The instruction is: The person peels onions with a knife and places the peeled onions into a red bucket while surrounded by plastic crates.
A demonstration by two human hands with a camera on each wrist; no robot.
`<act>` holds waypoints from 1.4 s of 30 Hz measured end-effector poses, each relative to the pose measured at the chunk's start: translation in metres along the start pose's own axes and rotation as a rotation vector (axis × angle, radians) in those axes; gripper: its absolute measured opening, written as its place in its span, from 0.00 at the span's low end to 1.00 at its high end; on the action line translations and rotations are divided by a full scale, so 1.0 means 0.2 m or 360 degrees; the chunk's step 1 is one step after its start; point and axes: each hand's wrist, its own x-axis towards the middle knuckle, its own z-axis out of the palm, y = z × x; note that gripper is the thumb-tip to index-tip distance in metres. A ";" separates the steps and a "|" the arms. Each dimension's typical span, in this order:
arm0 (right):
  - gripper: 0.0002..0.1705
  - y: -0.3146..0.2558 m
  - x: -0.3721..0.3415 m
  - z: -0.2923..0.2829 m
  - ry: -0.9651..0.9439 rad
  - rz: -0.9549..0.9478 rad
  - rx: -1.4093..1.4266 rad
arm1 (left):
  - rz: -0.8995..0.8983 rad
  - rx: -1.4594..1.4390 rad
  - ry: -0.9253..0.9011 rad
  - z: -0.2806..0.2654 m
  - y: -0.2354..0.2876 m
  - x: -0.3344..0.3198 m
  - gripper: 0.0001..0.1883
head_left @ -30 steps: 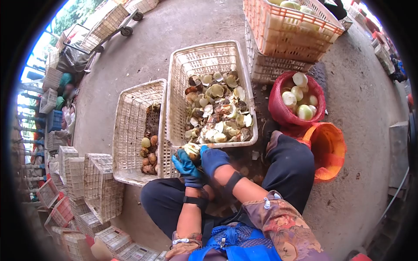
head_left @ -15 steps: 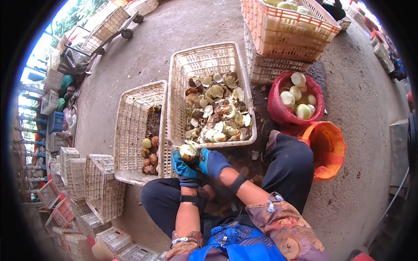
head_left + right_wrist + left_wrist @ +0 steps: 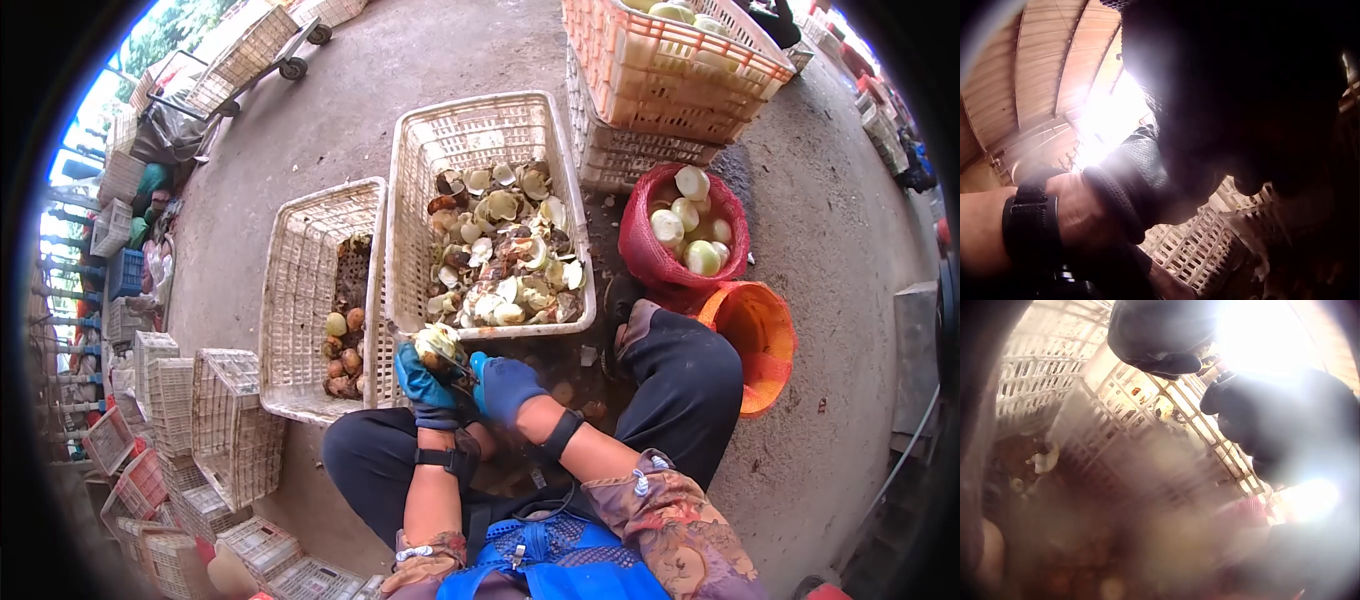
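In the head view my blue-gloved left hand (image 3: pixel 425 385) grips a partly peeled onion (image 3: pixel 437 343), with ragged pale layers on top. My right hand (image 3: pixel 510 388), gloved in blue, is close beside it. Its curled fingers hold a small knife, of which only a thin dark blade (image 3: pixel 463 373) shows against the onion's side; the handle is hidden in the glove. Below the front rim of a white crate (image 3: pixel 480 338) filled with onion peelings (image 3: pixel 500 255), both hands work close together. Backlight turns the gloves dark in both wrist views.
A second white crate (image 3: pixel 285 290) at left contains several brown onions (image 3: pixel 347 355). To the right stand a red mesh sack (image 3: pixel 640 235) of peeled onions and an orange bag (image 3: pixel 785 350). Behind them rise stacked crates (image 3: pixel 650 75); more crates (image 3: pixel 235 430) line the left.
The onion has turned in my left hand and sits slightly higher than half a second ago. My right hand has shifted a little right and down. My right knee has swung outward.
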 end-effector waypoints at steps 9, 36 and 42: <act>0.12 0.02 0.07 -0.01 -0.0130 0.0027 0.0054 | 0.0029 0.0072 0.0136 0.20 0.16 -0.15 0.20; 0.16 0.09 0.09 -0.04 0.0382 0.0195 -0.0131 | -0.0436 -0.0386 0.0137 0.16 0.11 -0.05 0.28; 0.13 0.00 0.01 -0.03 0.0236 -0.0173 -0.0018 | -0.0444 -0.0531 0.0030 0.17 0.11 -0.07 0.26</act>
